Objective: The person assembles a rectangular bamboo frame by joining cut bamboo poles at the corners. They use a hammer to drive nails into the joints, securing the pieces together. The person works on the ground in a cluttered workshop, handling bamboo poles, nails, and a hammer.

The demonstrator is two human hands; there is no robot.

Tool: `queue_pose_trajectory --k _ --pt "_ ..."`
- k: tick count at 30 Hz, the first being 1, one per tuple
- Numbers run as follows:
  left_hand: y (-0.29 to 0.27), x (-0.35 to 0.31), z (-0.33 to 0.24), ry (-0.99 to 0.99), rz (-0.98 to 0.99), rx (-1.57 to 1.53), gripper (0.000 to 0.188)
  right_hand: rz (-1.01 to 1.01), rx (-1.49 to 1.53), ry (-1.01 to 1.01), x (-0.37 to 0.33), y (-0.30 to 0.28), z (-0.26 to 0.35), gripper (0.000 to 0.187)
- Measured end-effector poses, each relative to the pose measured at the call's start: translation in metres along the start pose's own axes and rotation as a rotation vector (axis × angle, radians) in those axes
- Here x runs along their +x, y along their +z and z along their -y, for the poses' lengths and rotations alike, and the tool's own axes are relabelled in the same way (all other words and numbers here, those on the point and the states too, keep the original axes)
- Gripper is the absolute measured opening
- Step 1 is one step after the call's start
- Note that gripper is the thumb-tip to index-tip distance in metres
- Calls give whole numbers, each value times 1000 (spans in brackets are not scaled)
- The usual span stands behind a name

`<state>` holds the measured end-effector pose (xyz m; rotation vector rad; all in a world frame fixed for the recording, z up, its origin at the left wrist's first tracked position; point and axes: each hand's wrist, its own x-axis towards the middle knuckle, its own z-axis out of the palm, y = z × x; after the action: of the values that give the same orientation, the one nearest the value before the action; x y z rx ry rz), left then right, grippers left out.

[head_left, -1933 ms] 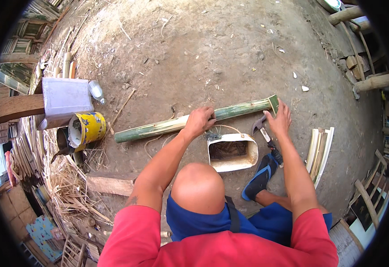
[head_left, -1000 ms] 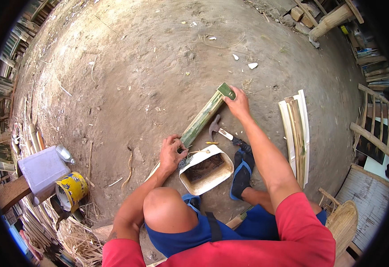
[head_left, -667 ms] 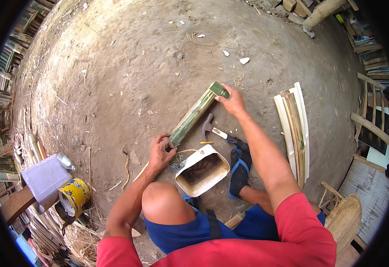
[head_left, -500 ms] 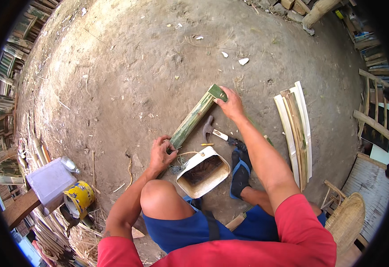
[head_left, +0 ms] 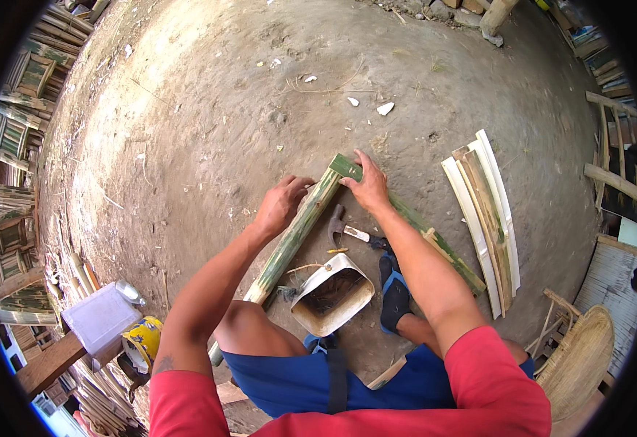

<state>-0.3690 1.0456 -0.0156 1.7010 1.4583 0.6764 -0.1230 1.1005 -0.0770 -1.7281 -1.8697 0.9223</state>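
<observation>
Two green bamboo pieces meet in a corner ahead of me. The left bamboo piece (head_left: 289,240) slants down toward my left knee; the right bamboo piece (head_left: 446,251) passes beyond my right forearm. My right hand (head_left: 369,187) grips the corner, its thumb and fingers either side of the right piece. Beside the left piece's outer edge is my left hand (head_left: 282,206), back upward and fingers reaching toward the bamboo; its thumb is hidden. Between the pieces lie a claw hammer (head_left: 338,227) and a small yellow object (head_left: 338,250). A cream container (head_left: 368,290) with dark, thin contents stands between my legs.
Several split bamboo strips (head_left: 490,226) lie to the right on the dirt ground (head_left: 209,109). At the left are a white box (head_left: 100,317), a yellow tub (head_left: 143,339) and a plank (head_left: 49,357). A woven basket (head_left: 584,357) stands at lower right.
My left hand has moved up along the left bamboo piece from near my knee toward the corner. My right hand stays at the corner. More of both bamboo pieces shows now.
</observation>
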Motion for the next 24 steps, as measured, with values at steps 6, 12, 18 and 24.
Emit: queue_pose_trajectory --k 6,12,18,24 --pt "50 90 -11 173 -12 180 20 -104 208 -47 5 -2 -7 61" --pt "60 101 7 39 114 248 17 -240 24 -259 -43 -18 -11 35" --pt "60 91 13 154 52 212 14 360 -355 -261 -125 -27 -40 27" --pt "60 95 7 48 85 199 12 444 -249 -117 -127 -60 -32 32"
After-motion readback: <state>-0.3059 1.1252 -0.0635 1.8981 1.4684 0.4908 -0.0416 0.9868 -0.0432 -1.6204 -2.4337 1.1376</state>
